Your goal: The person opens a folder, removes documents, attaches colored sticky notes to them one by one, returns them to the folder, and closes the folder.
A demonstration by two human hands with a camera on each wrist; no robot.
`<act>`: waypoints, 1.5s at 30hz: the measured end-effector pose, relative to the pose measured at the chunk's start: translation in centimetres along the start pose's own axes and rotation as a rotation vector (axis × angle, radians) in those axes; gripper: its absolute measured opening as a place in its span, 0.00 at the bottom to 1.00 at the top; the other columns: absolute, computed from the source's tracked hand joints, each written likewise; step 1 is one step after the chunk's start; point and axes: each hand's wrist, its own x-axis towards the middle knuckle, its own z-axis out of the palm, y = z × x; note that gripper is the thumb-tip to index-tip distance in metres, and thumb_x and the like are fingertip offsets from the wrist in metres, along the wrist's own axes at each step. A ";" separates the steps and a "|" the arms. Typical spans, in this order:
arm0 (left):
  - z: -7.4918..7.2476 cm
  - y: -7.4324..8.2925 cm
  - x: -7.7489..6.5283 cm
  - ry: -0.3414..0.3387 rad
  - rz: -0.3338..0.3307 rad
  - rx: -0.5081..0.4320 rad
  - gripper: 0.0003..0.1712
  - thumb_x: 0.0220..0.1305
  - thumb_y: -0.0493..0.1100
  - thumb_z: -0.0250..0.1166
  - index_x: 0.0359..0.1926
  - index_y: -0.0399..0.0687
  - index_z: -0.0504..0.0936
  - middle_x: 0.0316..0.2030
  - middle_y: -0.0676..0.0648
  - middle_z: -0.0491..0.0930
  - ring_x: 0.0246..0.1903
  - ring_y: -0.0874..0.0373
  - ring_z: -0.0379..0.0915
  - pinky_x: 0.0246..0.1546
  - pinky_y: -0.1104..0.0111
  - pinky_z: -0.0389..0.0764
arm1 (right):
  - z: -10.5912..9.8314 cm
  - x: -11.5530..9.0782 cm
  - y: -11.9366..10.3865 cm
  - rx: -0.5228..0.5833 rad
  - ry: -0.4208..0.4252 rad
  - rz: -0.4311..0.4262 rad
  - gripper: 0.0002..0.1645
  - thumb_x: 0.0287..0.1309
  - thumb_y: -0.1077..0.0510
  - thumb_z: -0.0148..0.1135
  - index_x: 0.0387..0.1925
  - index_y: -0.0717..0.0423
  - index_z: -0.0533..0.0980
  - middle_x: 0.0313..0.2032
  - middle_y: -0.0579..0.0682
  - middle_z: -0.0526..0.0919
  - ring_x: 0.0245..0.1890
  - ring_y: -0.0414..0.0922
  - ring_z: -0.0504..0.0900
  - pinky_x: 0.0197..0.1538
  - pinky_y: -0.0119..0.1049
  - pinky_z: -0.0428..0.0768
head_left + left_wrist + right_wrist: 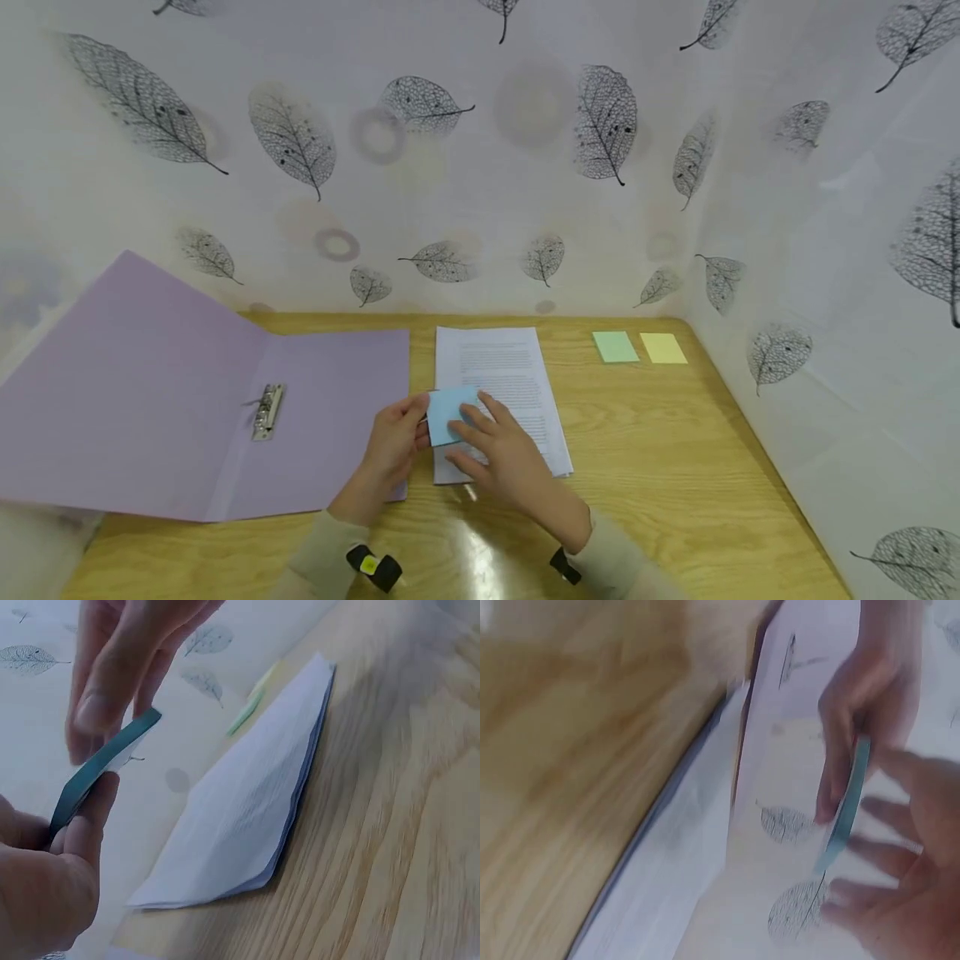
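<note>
A pad of blue sticky notes [444, 415] is held above a stack of printed paper [504, 367]. My left hand [392, 442] pinches the pad by its left side, thumb on top and fingers beneath. Over the pad's face, the right hand [512, 460] has its fingers spread, with fingertips at or near the top sheet. Edge-on in the left wrist view, the pad [101, 766] looks thick and slightly bowed. In the right wrist view, the right hand's fingers [889, 859] lie close alongside the pad [849, 802]; firm contact is hard to confirm.
On the left lies an open purple folder [330, 375] with a metal ring clip [267, 412]. Green sticky notes [616, 347] and yellow sticky notes [663, 348] sit at the wooden table's [675, 467] back right. A leaf-patterned curtain [480, 192] surrounds the table's back and sides.
</note>
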 end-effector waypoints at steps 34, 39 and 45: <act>-4.6 0.4 -0.7 -0.241 -0.097 0.137 0.31 0.85 0.46 0.52 0.71 0.21 0.68 0.50 0.42 0.90 0.44 0.62 0.89 0.46 0.68 0.91 | -0.2 1.3 2.8 0.214 -0.005 -0.180 0.13 0.61 0.68 0.73 0.48 0.63 0.87 0.46 0.56 0.93 0.48 0.49 0.93 0.51 0.37 0.91; -4.9 0.1 -0.8 -0.318 -0.158 0.012 0.32 0.85 0.44 0.49 0.75 0.22 0.61 0.51 0.43 0.89 0.47 0.60 0.89 0.50 0.66 0.90 | -0.2 1.7 2.8 0.286 0.013 -0.045 0.11 0.67 0.68 0.68 0.49 0.64 0.87 0.45 0.57 0.93 0.44 0.48 0.93 0.43 0.32 0.91; -5.1 -0.2 -1.2 -0.434 -0.120 0.041 0.37 0.78 0.34 0.56 0.79 0.25 0.52 0.71 0.29 0.71 0.53 0.59 0.86 0.54 0.65 0.88 | -0.2 2.0 2.9 0.329 0.032 0.067 0.09 0.69 0.66 0.66 0.48 0.64 0.87 0.44 0.58 0.93 0.42 0.48 0.93 0.42 0.36 0.92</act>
